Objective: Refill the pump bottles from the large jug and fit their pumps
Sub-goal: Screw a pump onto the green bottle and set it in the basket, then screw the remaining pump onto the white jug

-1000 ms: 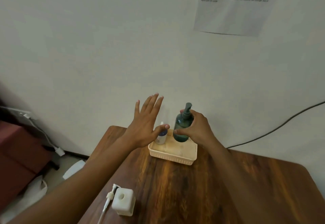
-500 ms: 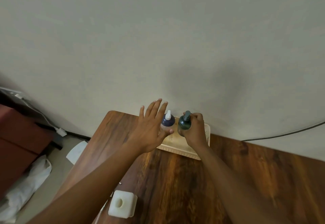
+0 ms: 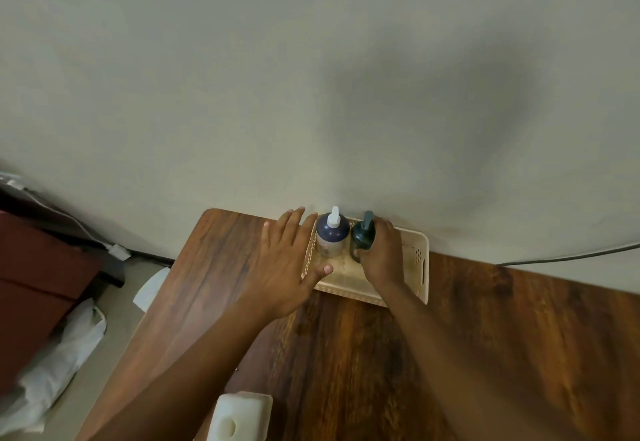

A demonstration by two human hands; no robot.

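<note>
A cream plastic basket stands against the wall at the table's far edge. Two pump bottles stand upright in it. The dark green bottle with its green pump is gripped by my right hand. Left of it is a dark blue bottle with a white pump. My left hand lies flat with fingers spread against the basket's left side, its thumb over the rim beside the blue bottle. A white jug with an uncapped mouth stands at the near edge of the table.
The brown wooden table ends at its left edge beside my left arm. Beyond that edge, on the floor, are white bags, a dark red object and a cable with a plug. A black cable runs along the wall right.
The view has tilted down and closer to the basket. My left hand has lowered onto the basket's left side. My right hand stays on the green bottle.
</note>
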